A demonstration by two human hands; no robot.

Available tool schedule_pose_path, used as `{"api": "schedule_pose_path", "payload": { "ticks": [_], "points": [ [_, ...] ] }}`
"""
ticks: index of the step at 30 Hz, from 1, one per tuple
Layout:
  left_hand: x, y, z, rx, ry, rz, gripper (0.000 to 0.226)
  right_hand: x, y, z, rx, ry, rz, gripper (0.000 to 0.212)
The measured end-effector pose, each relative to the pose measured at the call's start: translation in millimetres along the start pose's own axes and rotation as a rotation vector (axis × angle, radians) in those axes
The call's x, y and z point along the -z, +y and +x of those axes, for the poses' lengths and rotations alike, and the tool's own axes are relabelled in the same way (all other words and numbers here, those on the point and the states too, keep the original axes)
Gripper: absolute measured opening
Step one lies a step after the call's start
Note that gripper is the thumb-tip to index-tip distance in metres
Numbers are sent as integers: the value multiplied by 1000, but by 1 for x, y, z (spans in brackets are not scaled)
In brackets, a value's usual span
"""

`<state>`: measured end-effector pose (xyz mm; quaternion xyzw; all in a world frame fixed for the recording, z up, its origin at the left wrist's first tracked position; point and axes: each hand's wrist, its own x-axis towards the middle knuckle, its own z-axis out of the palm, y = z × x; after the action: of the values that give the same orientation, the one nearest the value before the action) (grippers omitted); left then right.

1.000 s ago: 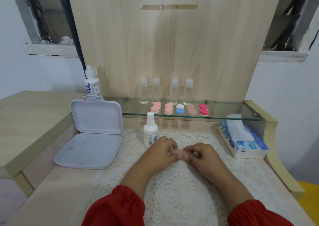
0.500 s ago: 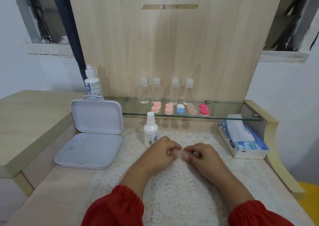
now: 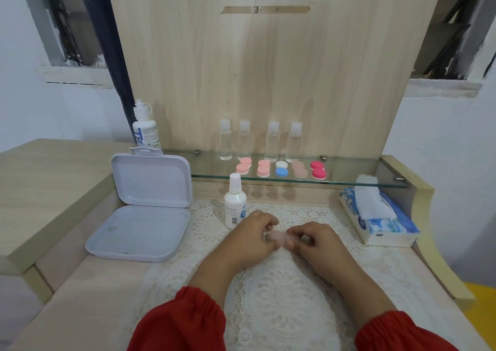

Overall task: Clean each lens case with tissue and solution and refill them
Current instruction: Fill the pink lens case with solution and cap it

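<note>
My left hand and my right hand meet over the lace mat, both gripping a small pale pink lens case between their fingertips. Most of the case is hidden by my fingers. A small white solution bottle stands upright just behind my left hand. A tissue box lies to the right with one tissue sticking up. Several more lens cases in pink, blue-white and red sit in a row on the glass shelf.
An open white hinged box lies at the left of the mat. Several clear small bottles stand at the back of the shelf. A larger white bottle stands behind the box. A raised wooden ledge runs along the left.
My hands stay together on the case. The fingers shift slightly around it, and the hands have barely moved.
</note>
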<state>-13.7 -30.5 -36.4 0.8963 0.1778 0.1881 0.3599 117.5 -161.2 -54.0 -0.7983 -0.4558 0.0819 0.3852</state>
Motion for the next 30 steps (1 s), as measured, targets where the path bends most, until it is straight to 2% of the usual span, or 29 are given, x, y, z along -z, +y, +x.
{"api": "schedule_pose_path", "payload": {
  "ticks": [5, 8, 11, 15, 17, 20, 24, 27, 30],
  "points": [
    [0, 3, 2, 5, -29, 39, 25, 0, 0, 0, 1, 5, 8, 13],
    [0, 3, 2, 39, -10, 31, 29, 0, 0, 0, -2, -2, -10, 16],
    [1, 3, 2, 0, -77, 20, 36, 0, 0, -1, -10, 0, 13, 14],
    [-1, 2, 4, 16, -55, 68, 27, 0, -1, 0, -10, -7, 0, 17],
    [-1, 2, 3, 33, -26, 55, 29, 1, -2, 0, -13, -11, -6, 19],
    [1, 0, 3, -9, -66, 43, 33, 1, -2, 0, -15, -11, -5, 17],
    [0, 1, 5, 11, -49, 68, 23, 1, -2, -1, -19, -7, 6, 16],
    [-2, 3, 4, 39, -13, 95, 29, 1, -3, -1, -13, -11, -14, 16],
    [1, 1, 2, 3, -62, 53, 35, 1, -2, -1, -18, -13, 3, 14]
  ]
}}
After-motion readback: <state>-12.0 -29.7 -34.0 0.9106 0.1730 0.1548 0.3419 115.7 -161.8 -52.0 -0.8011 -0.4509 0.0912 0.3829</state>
